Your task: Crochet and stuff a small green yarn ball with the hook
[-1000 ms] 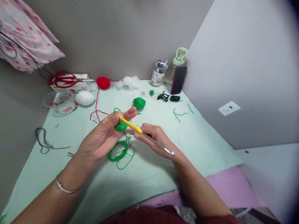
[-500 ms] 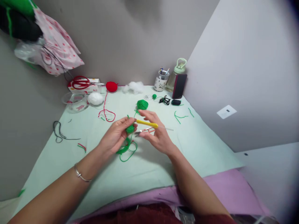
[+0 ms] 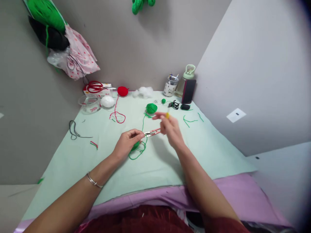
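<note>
My left hand [image 3: 130, 141] is closed low over the table, its thumb and fingers pinched at a strand of green yarn [image 3: 143, 124]. Any green piece inside that hand is hidden by the fingers. Beneath it lies a loose green yarn coil [image 3: 139, 154]. Small scissors [image 3: 153, 132] with copper-pink handles lie between my hands. My right hand [image 3: 172, 129], blurred by motion, is raised with fingers curled around a yellow-handled crochet hook [image 3: 167, 115]; most of the hook is hidden. The yarn leads back to a green ball [image 3: 151, 108].
Along the back are a red yarn ball [image 3: 122, 91], white stuffing [image 3: 143, 92], a pen cup [image 3: 170, 86], a bottle [image 3: 189, 76] and a phone [image 3: 189, 92]. At left are red scissors [image 3: 95, 86], a clear tub [image 3: 89, 105] and a white ball [image 3: 107, 102]. Yarn scraps [image 3: 94, 144] lie around.
My right hand has drawn away from my left and lifted the hook, which has turned mostly out of sight. The green piece in my left fingers is now hidden. The view has tilted up slightly.
</note>
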### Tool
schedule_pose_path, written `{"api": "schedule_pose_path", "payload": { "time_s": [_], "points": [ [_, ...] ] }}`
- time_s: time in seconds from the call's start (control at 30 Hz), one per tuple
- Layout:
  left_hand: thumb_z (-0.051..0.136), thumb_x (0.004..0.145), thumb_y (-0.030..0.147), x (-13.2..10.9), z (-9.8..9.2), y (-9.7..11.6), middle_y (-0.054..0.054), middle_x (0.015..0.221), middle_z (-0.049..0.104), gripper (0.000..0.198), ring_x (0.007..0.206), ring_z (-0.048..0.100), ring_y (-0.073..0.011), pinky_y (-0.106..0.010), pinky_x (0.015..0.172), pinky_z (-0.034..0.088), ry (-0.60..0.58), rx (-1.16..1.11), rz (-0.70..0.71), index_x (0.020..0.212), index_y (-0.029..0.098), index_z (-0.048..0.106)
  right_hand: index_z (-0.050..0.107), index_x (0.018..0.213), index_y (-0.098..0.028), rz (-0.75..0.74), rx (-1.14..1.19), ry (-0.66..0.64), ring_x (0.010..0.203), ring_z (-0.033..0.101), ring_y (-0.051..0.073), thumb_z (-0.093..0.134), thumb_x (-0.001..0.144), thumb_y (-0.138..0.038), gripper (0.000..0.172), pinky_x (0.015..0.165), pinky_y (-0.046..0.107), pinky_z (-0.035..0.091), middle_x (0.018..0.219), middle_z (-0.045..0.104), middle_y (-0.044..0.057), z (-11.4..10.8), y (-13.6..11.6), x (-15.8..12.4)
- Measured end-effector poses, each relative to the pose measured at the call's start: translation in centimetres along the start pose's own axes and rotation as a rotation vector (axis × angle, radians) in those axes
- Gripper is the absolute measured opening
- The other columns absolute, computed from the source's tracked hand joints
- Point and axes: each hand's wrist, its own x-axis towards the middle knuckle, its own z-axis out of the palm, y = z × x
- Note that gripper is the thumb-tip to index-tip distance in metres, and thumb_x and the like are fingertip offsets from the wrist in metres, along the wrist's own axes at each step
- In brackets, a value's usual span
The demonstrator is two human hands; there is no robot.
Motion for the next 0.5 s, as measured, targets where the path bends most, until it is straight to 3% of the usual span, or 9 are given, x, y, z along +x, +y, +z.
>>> {"api": "schedule_pose_path", "payload": {
  "time_s": [0.1, 0.2, 0.37, 0.5],
  "points": [
    [0.083, 0.084, 0.035, 0.0, -0.3, 0.4, -0.003, 0.081, 0.068, 0.019, 0.075, 0.058, -0.0169, -0.029, 0.071, 0.045, 0.073, 0.077, 0.125, 0.078, 0.019, 0.074, 0.071, 0.095, -0.017, 0.155, 0.029, -0.331, 0.053, 0.038, 0.007, 0.066, 0.097, -0.056, 0.040, 0.050, 0.025, 0.030, 0.087, 0.074, 0.003, 2.5, -0.4, -1.3],
    [0.081, 0.085, 0.031, 0.2, -0.9, 0.6, -0.004, 0.092, 0.069, 0.015, 0.089, 0.062, -0.0204, -0.031, 0.087, 0.047, 0.153, 0.131, 0.234, 0.077, 0.021, 0.073, 0.066, 0.075, -0.017, 0.269, 0.079, -0.500, 0.051, 0.035, 0.007, 0.082, 0.082, -0.056, 0.043, 0.049, 0.024, 0.023, 0.058, 0.061, -0.004, 3.3, -0.1, -1.6],
    [0.076, 0.088, 0.034, 0.3, -1.4, 0.0, -0.007, 0.101, 0.071, 0.012, 0.102, 0.064, -0.0252, -0.034, 0.096, 0.047, 0.098, 0.194, 0.307, 0.083, 0.023, 0.079, 0.069, 0.080, -0.018, 0.335, 0.203, -0.489, 0.046, 0.019, 0.006, 0.079, 0.080, -0.058, 0.042, 0.047, 0.025, 0.014, 0.046, 0.033, -0.014, 2.8, 0.3, -0.9],
    [0.077, 0.083, 0.028, -0.2, -1.0, 0.3, -0.005, 0.094, 0.068, 0.007, 0.089, 0.060, -0.0224, -0.032, 0.085, 0.047, 0.042, 0.213, 0.311, 0.078, 0.024, 0.077, 0.070, 0.078, -0.018, 0.388, 0.294, -0.488, 0.046, 0.012, 0.006, 0.080, 0.077, -0.055, 0.038, 0.047, 0.025, 0.010, 0.045, 0.025, -0.015, 3.0, 0.0, -1.0]
  ]
}}
